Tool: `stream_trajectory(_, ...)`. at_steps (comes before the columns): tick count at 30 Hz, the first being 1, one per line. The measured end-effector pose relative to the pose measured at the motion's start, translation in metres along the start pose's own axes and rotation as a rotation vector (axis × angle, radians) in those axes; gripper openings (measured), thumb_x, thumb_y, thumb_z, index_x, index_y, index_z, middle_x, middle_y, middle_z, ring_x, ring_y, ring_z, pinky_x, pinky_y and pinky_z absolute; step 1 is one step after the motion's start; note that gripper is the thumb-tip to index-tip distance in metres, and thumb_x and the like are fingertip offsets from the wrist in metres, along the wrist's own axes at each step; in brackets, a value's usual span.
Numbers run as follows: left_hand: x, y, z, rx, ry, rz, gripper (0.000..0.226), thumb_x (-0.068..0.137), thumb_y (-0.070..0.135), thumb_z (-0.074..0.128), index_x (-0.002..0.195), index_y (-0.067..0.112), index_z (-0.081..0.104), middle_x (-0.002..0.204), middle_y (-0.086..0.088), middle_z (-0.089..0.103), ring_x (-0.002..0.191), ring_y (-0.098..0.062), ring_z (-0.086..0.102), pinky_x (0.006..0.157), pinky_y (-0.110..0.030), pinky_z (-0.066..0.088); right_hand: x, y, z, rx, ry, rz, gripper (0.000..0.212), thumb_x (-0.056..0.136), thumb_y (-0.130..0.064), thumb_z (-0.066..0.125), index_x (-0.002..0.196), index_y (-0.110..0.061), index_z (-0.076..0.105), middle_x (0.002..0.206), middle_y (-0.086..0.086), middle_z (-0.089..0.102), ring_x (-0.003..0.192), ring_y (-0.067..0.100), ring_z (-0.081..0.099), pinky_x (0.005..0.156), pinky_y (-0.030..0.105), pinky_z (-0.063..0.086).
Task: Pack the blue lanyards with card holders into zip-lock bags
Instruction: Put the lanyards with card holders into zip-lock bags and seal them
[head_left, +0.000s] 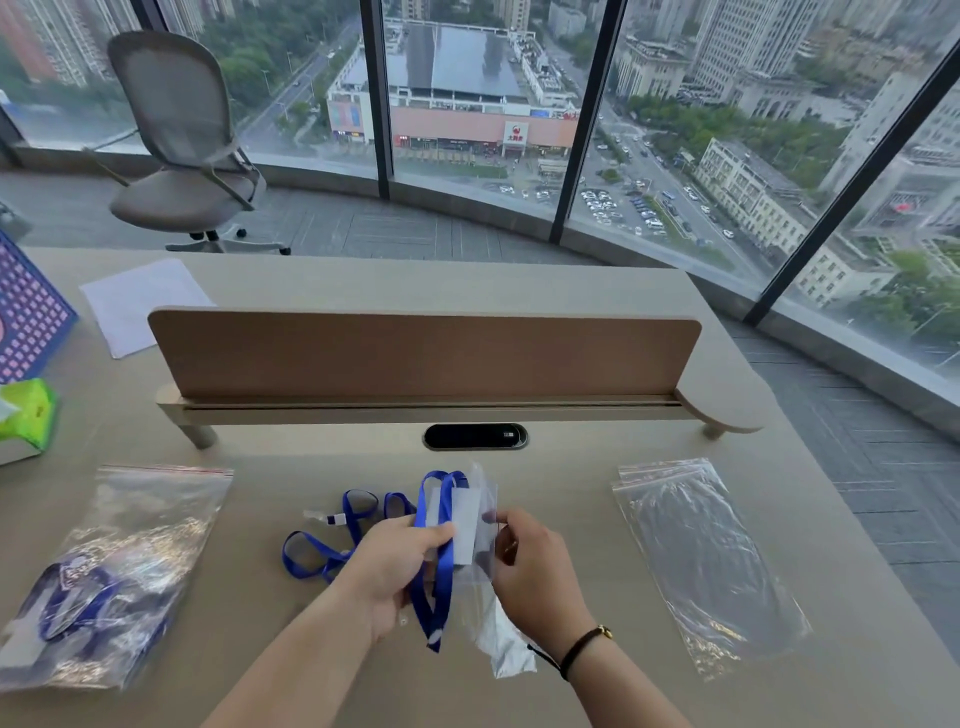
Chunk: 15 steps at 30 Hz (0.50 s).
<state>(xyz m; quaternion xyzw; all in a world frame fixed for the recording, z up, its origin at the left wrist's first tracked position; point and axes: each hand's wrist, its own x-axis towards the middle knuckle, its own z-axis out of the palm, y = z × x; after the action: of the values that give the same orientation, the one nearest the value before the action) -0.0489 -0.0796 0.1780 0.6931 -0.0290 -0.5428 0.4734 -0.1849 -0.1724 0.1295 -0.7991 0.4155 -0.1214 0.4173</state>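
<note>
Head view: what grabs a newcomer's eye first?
At centre, the left hand pinches a bright blue fabric lanyard with its white card holder, while the right hand holds a clear zip-lock bag beside it. A filled clear bag of blue lanyards lies on the beige desk at left; a stack of empty clear bags at right.

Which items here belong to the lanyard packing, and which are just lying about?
Job: blue lanyard with card holder in left hand; clear zip-lock bag in right hand; filled bag; empty bags stack; loose lanyards.
Idle: white paper; green tissue pack; grey chair.
</note>
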Motion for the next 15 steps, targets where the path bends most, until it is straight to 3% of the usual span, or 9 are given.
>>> stream_trajectory(3,-0.001,0.003,-0.004,0.131,-0.055,0.023,0.016,0.097,0.013,0.062,0.108,0.006,0.071,0.093,-0.018,0.078,0.080,-0.035,0.075,0.077,-0.043,0.062,0.000,0.004,-0.004,0.045,0.020,0.022,0.036,0.086,-0.004,0.060,0.114,-0.026,0.061,0.072,-0.008,0.064,0.070,0.008,0.061,0.067,0.014,0.048)
stream_trajectory(6,-0.003,0.007,-0.007,0.242,-0.094,0.037,0.015,0.098,0.015,0.061,0.109,0.009,0.068,0.092,-0.014,0.079,0.083,-0.035,0.076,0.069,-0.036,0.060,0.000,0.008,-0.008,0.095,0.009,0.066,0.040,0.086,-0.003,0.062,0.117,-0.028,0.060,0.093,-0.009,0.069,0.072,0.012,0.065,0.077,0.032,0.057)
stream_trajectory(9,-0.002,0.012,-0.011,0.350,-0.123,0.050,0.015,0.098,0.017,0.061,0.111,0.013,0.067,0.092,-0.012,0.079,0.082,-0.034,0.077,0.069,-0.036,0.060,-0.001,0.011,-0.013,0.092,0.004,0.065,0.046,0.086,-0.002,0.063,0.126,-0.026,0.057,0.108,-0.015,0.066,0.060,0.006,0.056,0.073,0.019,0.054)
stream_trajectory(12,-0.001,0.016,-0.012,0.464,-0.160,0.079,0.017,0.096,0.017,0.064,0.112,0.014,0.066,0.095,-0.013,0.079,0.082,-0.035,0.076,0.082,-0.047,0.062,-0.002,0.011,-0.020,0.122,0.004,0.039,0.057,0.085,0.001,0.061,0.132,-0.029,0.051,0.113,-0.020,0.063,0.051,0.007,0.046,0.064,0.013,0.050)
stream_trajectory(15,-0.002,0.019,-0.009,0.574,-0.178,0.086,0.017,0.095,0.016,0.064,0.112,0.014,0.064,0.097,-0.014,0.077,0.073,-0.031,0.077,0.073,-0.039,0.064,-0.001,0.012,-0.024,0.066,0.005,-0.002,0.061,0.083,0.002,0.057,0.134,-0.030,0.049,0.118,-0.019,0.064,0.053,0.004,0.049,0.064,0.009,0.046)
